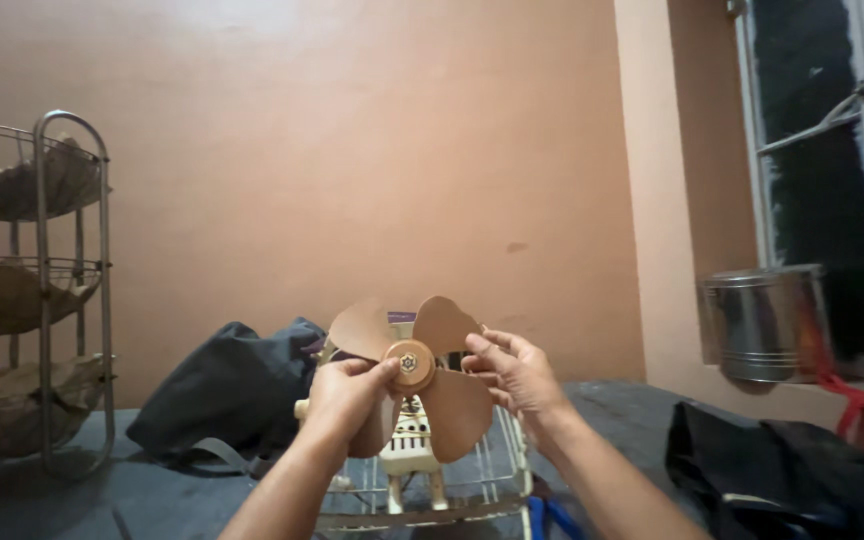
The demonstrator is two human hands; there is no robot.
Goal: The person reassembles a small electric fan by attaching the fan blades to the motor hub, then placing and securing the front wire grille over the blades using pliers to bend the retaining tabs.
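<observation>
fan blade (452,400) between both hands (432,385)

One head-worn camera looks forward and slightly down, close over the wall-facing hands.

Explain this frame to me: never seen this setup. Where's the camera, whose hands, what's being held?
There is no machine here. One camera is worn on a person's head and looks down and forward, so both forearms rising from the bottom edge are the wearer's own. The left hand and right hand hold a brown fan blade by its round hub, in front of a cream fan motor sitting in a white wire guard. Behind lie a dark bag, and a metal rack stands on the left. A steel container sits on the window ledge on the right.
</observation>
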